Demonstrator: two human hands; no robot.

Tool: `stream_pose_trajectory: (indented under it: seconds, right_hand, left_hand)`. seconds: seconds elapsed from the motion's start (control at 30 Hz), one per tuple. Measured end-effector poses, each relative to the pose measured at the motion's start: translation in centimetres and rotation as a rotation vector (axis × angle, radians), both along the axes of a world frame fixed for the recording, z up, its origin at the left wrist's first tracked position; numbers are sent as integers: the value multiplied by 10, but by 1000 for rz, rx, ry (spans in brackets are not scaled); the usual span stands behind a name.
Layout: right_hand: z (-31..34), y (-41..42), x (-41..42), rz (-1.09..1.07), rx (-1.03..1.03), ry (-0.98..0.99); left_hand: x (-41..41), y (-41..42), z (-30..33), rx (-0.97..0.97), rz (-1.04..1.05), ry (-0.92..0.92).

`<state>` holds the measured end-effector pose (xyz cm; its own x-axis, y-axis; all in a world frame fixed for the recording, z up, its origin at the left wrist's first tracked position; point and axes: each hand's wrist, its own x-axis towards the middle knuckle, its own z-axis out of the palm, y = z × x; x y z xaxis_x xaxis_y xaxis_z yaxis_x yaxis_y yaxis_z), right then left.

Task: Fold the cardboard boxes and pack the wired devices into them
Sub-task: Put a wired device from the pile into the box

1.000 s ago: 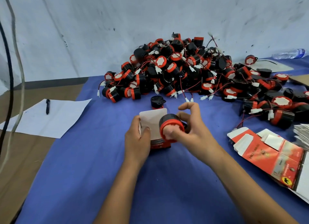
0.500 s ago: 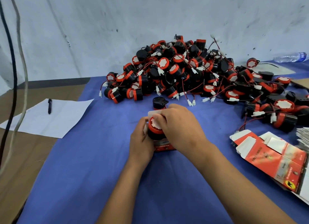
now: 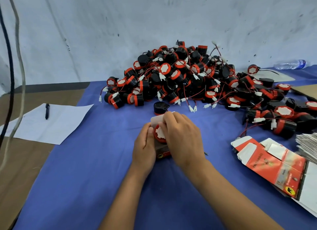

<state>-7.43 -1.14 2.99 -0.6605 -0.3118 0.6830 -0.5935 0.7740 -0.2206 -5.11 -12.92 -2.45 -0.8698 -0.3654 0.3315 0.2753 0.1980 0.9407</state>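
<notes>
— Both hands meet at the middle of the worktop (image 3: 85, 178), which is covered in blue cloth. What has each got?

— Left hand (image 3: 145, 146) wraps around the left side of a small cardboard box (image 3: 163, 153), thumb up against its edge. Right hand (image 3: 181, 137) is curled over a wired device (image 3: 159, 132), a black drum with a red ring and white face, and grips it at the box's open top.

— Is the device inside the box?

— Partly. Its red-ringed face shows above the opening, tilted toward the camera. The white flap (image 3: 157, 120) of the box stands up behind it, touching the right fingers. How deep the body sits, I cannot tell; the hands hide it.

— And the rest of the devices?

— A big pile of devices (image 3: 188, 77) lies heaped against the white wall (image 3: 120, 32) at the back, red wires and white connectors trailing out. One lone device (image 3: 160, 108) sits just beyond the box, face down.

— Other boxes?

— Flat, unfolded boxes (image 3: 274, 162), red and white, lie spread to the right, near the edge of the view.

— Anything else?

— A sheet of paper (image 3: 51, 123) with a pen (image 3: 47, 111) on it lies to the left, on bare brown surface. A clear bottle (image 3: 289, 64) lies on its side far right at the back. Two cables (image 3: 10, 75) hang down the left edge.
</notes>
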Motion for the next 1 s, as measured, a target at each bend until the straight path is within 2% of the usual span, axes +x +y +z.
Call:
stream_pose_trajectory:
  seconds: [0.1, 0.23, 0.43, 0.6, 0.77, 0.87, 1.0]
  right_hand:
    - [-1, -6, -5, -13, 84, -36]
    - [-7, -8, -5, -8, 406, -122]
    - [13, 7, 5, -78, 505, -209]
    - [26, 15, 16, -113, 588, -365]
    - [32, 23, 16, -82, 614, -454]
    - [38, 35, 14, -104, 474, -510]
    - [55, 51, 2, -139, 312, -481]
  left_hand:
    - [-2, 1, -2, 17, 35, -26]
    - [1, 4, 2, -92, -2, -46]
    - [-1, 3, 3, -168, 79, -123]
    - [-1, 11, 5, -125, 141, -145]
    - [-2, 23, 6, 32, 156, -209]
    - [-2, 24, 7, -30, 175, -224]
    - [-1, 24, 7, -31, 200, -243]
